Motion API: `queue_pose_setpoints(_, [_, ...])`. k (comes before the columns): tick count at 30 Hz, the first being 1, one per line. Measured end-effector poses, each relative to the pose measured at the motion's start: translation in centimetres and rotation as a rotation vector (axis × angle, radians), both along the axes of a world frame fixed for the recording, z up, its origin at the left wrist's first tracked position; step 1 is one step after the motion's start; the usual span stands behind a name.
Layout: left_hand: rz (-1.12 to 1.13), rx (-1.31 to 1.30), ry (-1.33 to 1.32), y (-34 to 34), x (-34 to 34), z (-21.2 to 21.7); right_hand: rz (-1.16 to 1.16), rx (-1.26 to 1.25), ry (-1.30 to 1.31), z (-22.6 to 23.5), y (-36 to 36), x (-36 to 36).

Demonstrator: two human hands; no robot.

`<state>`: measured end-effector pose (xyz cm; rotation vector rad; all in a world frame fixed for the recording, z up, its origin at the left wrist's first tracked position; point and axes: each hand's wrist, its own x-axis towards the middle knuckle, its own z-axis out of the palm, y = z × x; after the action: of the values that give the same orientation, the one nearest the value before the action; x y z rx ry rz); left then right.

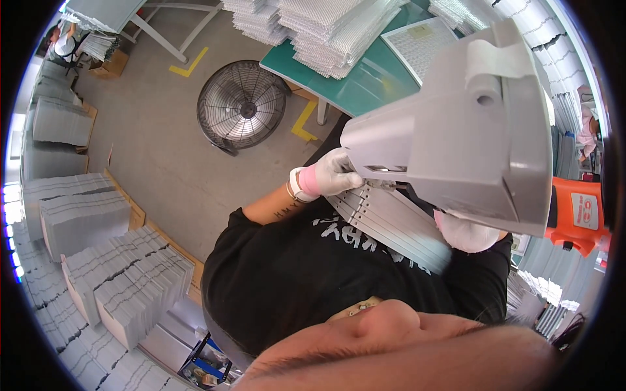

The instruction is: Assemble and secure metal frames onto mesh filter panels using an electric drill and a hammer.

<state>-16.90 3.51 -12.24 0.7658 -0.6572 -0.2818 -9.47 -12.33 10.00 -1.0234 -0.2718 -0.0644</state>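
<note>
My left hand [331, 173], in a white glove with a pink cuff, is closed with fingers and thumb pressed together at the end of several flat metal strips [390, 218]. The strips lie side by side in a fan across the front of my black shirt, with small dark holes near their upper ends. Right above them hangs a grey machine housing [456, 130], its narrow nose close to my left fingertips. My right hand [466, 231], also gloved, is by the right side of the strips. The housing hides its fingers, so its grip does not show.
A green table [326, 88] ahead carries stacked mesh panels [332, 32]. On the floor stands a round black fan [246, 107]. Piled grey panels [130, 277] line the left side. An orange tool [576, 216] is at the right, behind the housing.
</note>
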Motion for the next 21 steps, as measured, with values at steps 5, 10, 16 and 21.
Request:
queue_pose_setpoints(5, [-0.019,-0.045,0.150,0.5,-0.3,-1.3,0.003,-0.016,0.029,-0.4,0.2,-0.5])
queue_pose_setpoints(10, [0.061,-0.023,-0.181,-0.2,0.5,0.0,-0.010,-0.028,0.052,-0.1,-4.0,-4.2])
queue_pose_setpoints(16, [-0.079,-0.023,0.032,0.3,-0.1,-0.3,0.073,0.209,-0.223,1.5,-6.6,-2.8])
queue_pose_setpoints(21, [0.020,-0.037,-0.089,-0.2,0.3,-0.4,0.022,0.267,-0.216,1.5,-5.9,-3.0])
